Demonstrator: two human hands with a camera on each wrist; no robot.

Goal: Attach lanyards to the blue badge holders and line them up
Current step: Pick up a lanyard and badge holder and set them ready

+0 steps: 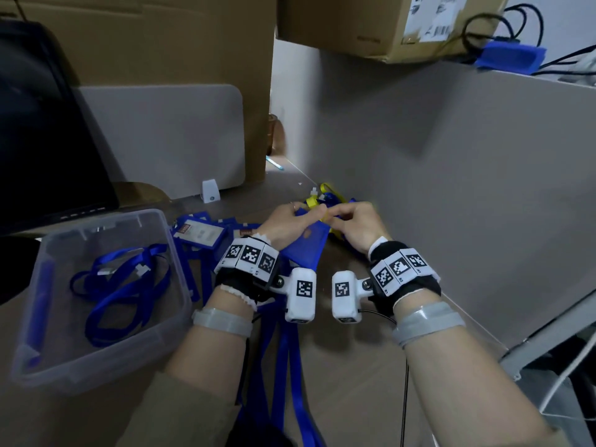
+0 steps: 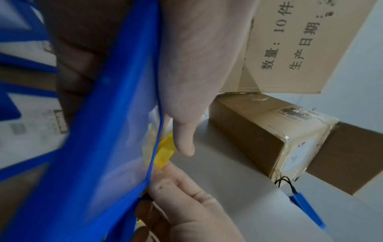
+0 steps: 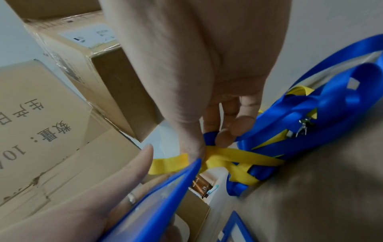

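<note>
A blue badge holder is held up over the table between my two hands. My left hand grips its top edge, thumb on one face and fingers along the other. My right hand pinches a yellow lanyard right at the holder's top. The wrist views show the yellow lanyard crossing the holder's corner under my right fingertips. Whether its clip sits in the holder's slot is hidden. Behind it lie tangled blue lanyards.
A clear plastic bin at the left holds blue lanyards. Several blue badge holders lie beside it, their blue lanyards trailing toward me. Cardboard boxes, a grey partition and a black monitor ring the table.
</note>
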